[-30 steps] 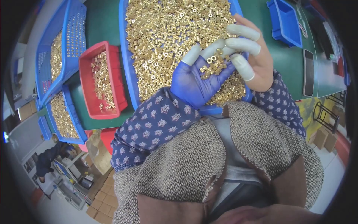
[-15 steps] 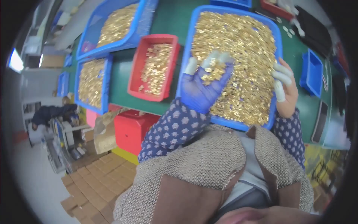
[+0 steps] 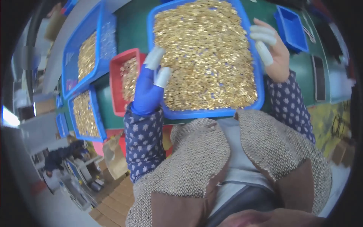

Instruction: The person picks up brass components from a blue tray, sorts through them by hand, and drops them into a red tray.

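A large blue tray (image 3: 211, 113) full of small gold-coloured metal pieces (image 3: 204, 56) lies in front of me. My left hand (image 3: 149, 85), in a blue glove with white finger covers, is at the tray's left rim. Its fingers point forward, the thumb stands apart, and no pieces show in it; the palm is hidden. At the right rim is my right hand (image 3: 275, 53), bare except for white finger covers. Those fingers are stretched out with the tips at the rim, and nothing is seen in them.
Left of the tray stands a red bin (image 3: 118, 87) of gold pieces. Beyond it are a deep blue bin (image 3: 106, 41) and a smaller blue tray (image 3: 97, 113), both holding pieces. A small blue box (image 3: 291, 30) and a dark flat object (image 3: 318, 77) lie at the right.
My left hand has turned over and moved from above the pieces to the left rim; the pieces in its palm are no longer seen. The view has shifted. My right hand stays by the right rim.
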`<state>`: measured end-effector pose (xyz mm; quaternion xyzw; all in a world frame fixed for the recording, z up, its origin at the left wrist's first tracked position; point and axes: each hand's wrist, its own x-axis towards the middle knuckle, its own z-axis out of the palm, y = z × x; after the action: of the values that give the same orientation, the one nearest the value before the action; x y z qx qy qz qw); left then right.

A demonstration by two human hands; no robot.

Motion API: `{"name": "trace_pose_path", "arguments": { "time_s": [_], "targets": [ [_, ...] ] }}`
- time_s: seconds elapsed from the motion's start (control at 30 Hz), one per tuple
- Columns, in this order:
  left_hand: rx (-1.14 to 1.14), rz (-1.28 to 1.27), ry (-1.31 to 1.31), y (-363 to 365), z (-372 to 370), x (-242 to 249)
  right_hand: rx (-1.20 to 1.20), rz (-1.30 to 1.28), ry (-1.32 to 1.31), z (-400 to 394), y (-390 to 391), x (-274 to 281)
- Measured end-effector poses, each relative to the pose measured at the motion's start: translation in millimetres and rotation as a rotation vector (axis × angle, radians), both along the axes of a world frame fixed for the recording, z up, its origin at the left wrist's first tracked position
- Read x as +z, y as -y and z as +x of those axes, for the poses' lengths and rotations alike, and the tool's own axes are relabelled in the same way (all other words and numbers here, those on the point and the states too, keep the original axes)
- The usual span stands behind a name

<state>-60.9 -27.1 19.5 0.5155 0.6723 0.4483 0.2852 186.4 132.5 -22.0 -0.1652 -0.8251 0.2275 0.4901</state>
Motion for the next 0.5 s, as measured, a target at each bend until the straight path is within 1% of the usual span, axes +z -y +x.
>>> {"name": "trace_pose_path", "arguments": {
  "time_s": [0.03, 0.1, 0.13, 0.2, 0.23, 0.3, 0.4, 0.5],
  "targets": [
    [-0.098, -0.010, -0.071, -13.6, 6.5, -6.8, -0.020, 0.001, -0.003, 4.4, -3.6, 0.6],
    [-0.417, -0.027, -0.393, -38.8, 19.9, -18.0, -0.026, 0.013, -0.050, 10.8, -11.6, 1.8],
    [-0.474, -0.023, -0.446, -55.9, 27.4, -22.5, -0.066, 0.016, -0.037, 14.7, -13.7, 1.2],
    [-0.638, -0.009, -0.679, -87.3, 43.0, -30.7, -0.167, 0.028, -0.001, 20.6, -17.5, -0.5],
    [-0.682, 0.039, -0.707, -101.7, 49.4, -39.2, -0.187, 0.002, 0.000, 22.1, -17.0, -1.1],
    [-0.805, 0.230, -0.830, -129.5, 61.2, -55.9, -0.218, -0.092, -0.009, 22.2, -17.5, -2.4],
    [-0.788, 0.369, -0.861, -143.1, 62.4, -94.6, -0.181, -0.083, -0.011, 22.2, -19.7, -2.9],
    [-0.817, 0.472, -0.846, -132.2, 50.4, -84.7, -0.180, -0.092, -0.007, 21.7, -16.2, 1.8]
  ]
}}
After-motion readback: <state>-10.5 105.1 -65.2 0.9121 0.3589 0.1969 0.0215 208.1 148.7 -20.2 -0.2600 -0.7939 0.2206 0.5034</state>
